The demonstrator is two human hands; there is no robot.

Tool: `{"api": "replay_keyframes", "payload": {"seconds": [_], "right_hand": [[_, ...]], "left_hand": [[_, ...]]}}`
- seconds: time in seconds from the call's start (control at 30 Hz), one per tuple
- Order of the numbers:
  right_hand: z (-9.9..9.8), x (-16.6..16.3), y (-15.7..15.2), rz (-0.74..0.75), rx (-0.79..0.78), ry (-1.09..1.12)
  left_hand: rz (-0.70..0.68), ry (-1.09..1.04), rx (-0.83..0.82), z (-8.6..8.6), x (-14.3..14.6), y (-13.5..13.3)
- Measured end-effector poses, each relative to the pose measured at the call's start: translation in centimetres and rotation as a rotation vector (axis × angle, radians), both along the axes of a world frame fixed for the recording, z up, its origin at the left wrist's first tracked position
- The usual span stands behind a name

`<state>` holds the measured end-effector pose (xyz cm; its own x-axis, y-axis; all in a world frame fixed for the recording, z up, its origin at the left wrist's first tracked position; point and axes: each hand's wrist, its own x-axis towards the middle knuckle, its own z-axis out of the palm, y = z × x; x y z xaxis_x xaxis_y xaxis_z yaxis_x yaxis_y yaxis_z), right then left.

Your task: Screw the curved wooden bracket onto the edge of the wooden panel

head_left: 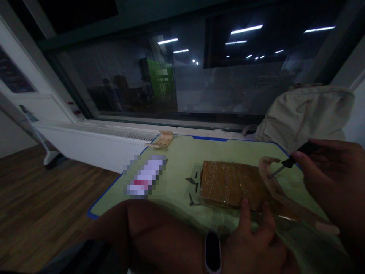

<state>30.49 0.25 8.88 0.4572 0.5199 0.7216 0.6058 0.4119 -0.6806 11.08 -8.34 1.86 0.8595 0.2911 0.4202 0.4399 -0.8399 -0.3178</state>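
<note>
A block wrapped in brown tape (228, 182) lies on the green tabletop (176, 167). Across its right end rests a curved strip of wood (281, 194) with a hooked far end. My right hand (333, 179) is closed round the black handle of a screwdriver (291, 161). The screwdriver slants down to the left, its tip at the wooden strip near the bend. My left hand (256, 243) has its fingers apart, two fingertips touching the near edge of the block; its other fingers are partly hidden. Several dark screws (191, 181) lie left of the block.
A phone (148, 175), blurred out, lies to the left on the table. Another curved wooden piece with holes (164, 139) sits at the far left corner. A beige backpack (308, 114) stands behind the right side. A white radiator (94, 144) and window border the table.
</note>
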Motion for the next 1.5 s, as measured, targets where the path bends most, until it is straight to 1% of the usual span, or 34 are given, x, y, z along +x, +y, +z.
{"api": "replay_keyframes", "payload": {"seconds": [0.07,0.17,0.23,0.3,0.37,0.43,0.47,0.53,0.6,0.67,0.73,0.8,0.87,0.93,1.0,1.07,1.1,1.13,1.27,1.33,1.4,1.5], "right_hand": [[-0.2,-0.1,-0.3,0.044,0.024,-0.014],[-0.3,-1.0,-1.2,0.189,0.065,0.019],[-0.2,-1.5,-1.5,0.241,0.058,0.050],[0.0,-1.7,-1.4,0.198,0.050,0.083],[0.2,-1.4,-1.0,0.098,0.051,0.088],[0.3,-0.8,-0.6,0.008,0.058,0.035],[0.3,-0.4,-0.4,-0.012,0.057,-0.008],[0.1,0.2,-0.3,0.001,0.055,-0.070],[-0.1,0.4,-0.5,0.063,0.076,-0.078],[-0.4,0.2,-0.8,0.164,0.096,-0.042],[-0.6,-0.3,-1.0,0.284,0.097,0.011],[-0.6,-0.6,-0.9,0.352,0.090,0.067],[-0.6,-0.7,-0.5,0.345,0.111,0.094],[-0.6,-0.3,0.0,0.302,0.147,0.077],[-0.8,0.2,0.4,0.257,0.142,0.045],[-1.0,0.5,0.6,0.260,0.147,0.061],[-1.1,0.6,0.6,0.285,0.145,0.074],[-1.1,0.5,0.5,0.320,0.141,0.081],[-1.2,-0.5,0.0,0.574,0.090,0.057],[-1.3,-0.8,-0.1,0.619,0.076,0.048],[-1.4,-0.8,0.0,0.551,0.090,0.040],[-1.7,-0.1,0.3,0.340,0.138,0.000]], "left_hand": [[-0.006,-0.003,0.005,-0.2,0.0,0.1],[0.024,-0.064,0.049,-0.8,0.2,-0.1],[0.034,-0.109,0.072,-1.1,0.3,-0.1],[0.012,-0.117,0.076,-1.2,0.2,-0.1],[-0.012,-0.104,0.075,-1.2,0.2,0.0],[-0.005,-0.110,0.074,-1.1,0.2,0.0],[0.006,-0.121,0.073,-1.1,0.3,0.0],[0.026,-0.147,0.073,-1.2,0.4,0.0],[0.021,-0.155,0.089,-1.3,0.4,0.0],[0.008,-0.123,0.091,-1.3,0.3,-0.1],[-0.012,-0.059,0.049,-1.1,0.1,-0.1],[-0.019,-0.001,-0.014,-0.7,-0.1,-0.1],[-0.025,0.040,-0.064,-0.3,-0.3,-0.1],[-0.051,0.074,-0.100,0.1,-0.5,0.0],[-0.061,0.093,-0.130,0.4,-0.7,0.0],[-0.058,0.089,-0.156,0.4,-0.8,0.0],[-0.055,0.087,-0.168,0.4,-0.8,-0.1],[-0.053,0.083,-0.178,0.4,-0.8,-0.1],[-0.057,0.049,-0.204,0.0,-0.9,-0.2],[-0.051,0.027,-0.196,-0.2,-0.9,-0.2],[-0.046,0.020,-0.175,-0.3,-1.0,-0.2],[-0.049,0.033,-0.147,-0.3,-1.0,-0.1]]}}
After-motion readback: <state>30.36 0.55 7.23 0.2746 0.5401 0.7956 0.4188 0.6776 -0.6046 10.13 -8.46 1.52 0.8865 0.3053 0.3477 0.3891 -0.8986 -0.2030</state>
